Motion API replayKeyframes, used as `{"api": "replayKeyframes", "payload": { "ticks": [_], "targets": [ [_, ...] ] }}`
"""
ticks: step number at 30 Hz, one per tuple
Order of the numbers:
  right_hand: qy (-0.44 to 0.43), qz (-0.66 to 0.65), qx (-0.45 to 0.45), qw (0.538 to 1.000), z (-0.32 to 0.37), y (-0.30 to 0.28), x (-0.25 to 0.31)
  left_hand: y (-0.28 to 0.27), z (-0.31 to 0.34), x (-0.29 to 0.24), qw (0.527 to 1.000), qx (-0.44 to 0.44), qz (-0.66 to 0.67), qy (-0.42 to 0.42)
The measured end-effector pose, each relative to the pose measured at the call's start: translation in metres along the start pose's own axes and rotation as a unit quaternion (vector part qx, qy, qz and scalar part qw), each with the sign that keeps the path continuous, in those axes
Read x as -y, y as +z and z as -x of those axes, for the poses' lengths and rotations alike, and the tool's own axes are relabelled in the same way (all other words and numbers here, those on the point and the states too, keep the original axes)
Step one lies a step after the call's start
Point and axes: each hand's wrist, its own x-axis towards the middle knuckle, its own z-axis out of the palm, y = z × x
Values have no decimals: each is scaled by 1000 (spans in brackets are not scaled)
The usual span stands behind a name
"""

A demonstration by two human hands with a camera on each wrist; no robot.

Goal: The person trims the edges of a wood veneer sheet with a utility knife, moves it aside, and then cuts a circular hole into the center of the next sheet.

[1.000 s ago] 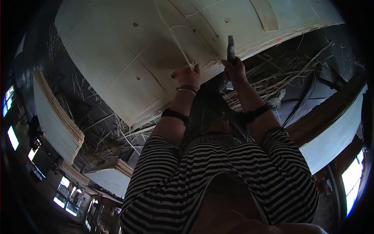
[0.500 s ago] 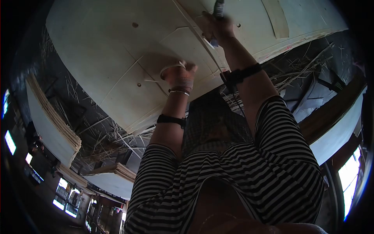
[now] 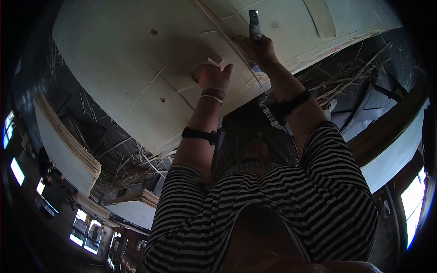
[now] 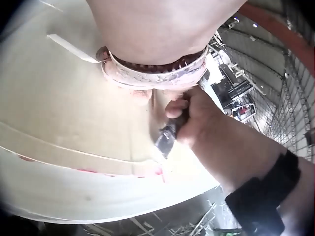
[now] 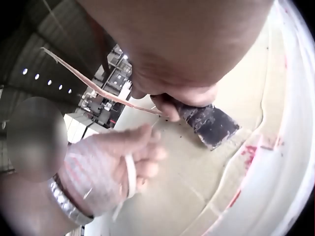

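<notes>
The pale wooden sheet [image 3: 114, 59] fills the upper part of the head view, much as it did half a second ago; its surface is smooth and creamy, crossed by fine cracks and dotted with a few dark knots, its near edge layered; the right hand [image 3: 263, 52], over the sheet, has come back nearer the body than half a second ago, though a second ago it was at that near edge; its fingers are curled round the handle of a tool; the left hand [image 3: 214, 76], beside it with a pinkish wrap across the palm, has moved slightly farther up the sheet since half a second ago; a second ago a long thin strip [image 5: 102, 92] ran to the left hand, whereas now one slants beside the right; whether the right fingers pinch it, I cannot tell; the bladed tool [image 5: 214, 129] has a wrapped handle and a dark, flat, scuffed blade, tilted over the sheet; the left fingers curl round a narrow, whitish curled strip [image 5: 131, 174]; red marks [image 5: 250, 155] stain the sheet near its edge.
</notes>
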Motion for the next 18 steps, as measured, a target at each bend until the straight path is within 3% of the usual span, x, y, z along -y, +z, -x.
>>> {"api": "replayKeyframes", "payload": {
  "ticks": [2, 3, 5, 6, 8, 9, 11, 13, 14, 16, 18],
  "targets": [
    [11, 12, 18, 1000, 8, 5, 2, 6, -14, -31, 993, 95, 51, 52],
    [12, 9, 13, 1000, 10, -1, 9, 20, -26, -34, 992, 98, 48, 56],
    [69, -192, -105, 973, 16, -12, 22, 48, -43, -29, 977, -20, -37, 210],
    [63, -181, -168, 967, 9, -19, 20, 35, -40, -42, 977, -18, -38, 211],
    [41, -136, -188, 972, 6, -16, 13, 12, -42, -64, 992, 89, 88, 31],
    [20, -92, -208, 974, 7, -14, 11, 19, -43, -58, 992, 89, 85, 33],
    [-2, -47, -229, 972, 3, -14, 12, 53, -58, -28, 965, 74, 239, 79],
    [60, -171, -86, 980, 0, -17, 18, 92, -73, 4, 911, 59, 389, 121],
    [60, -172, -85, 980, -3, -19, 16, 90, -72, 3, 876, 50, 459, 140],
    [66, -268, -6, 961, -6, -23, 10, 84, -64, 8, 883, 52, 445, 137],
    [74, -254, -37, 964, -5, -23, 13, 69, -59, 6, 894, 59, 424, 130]
  ]
}}
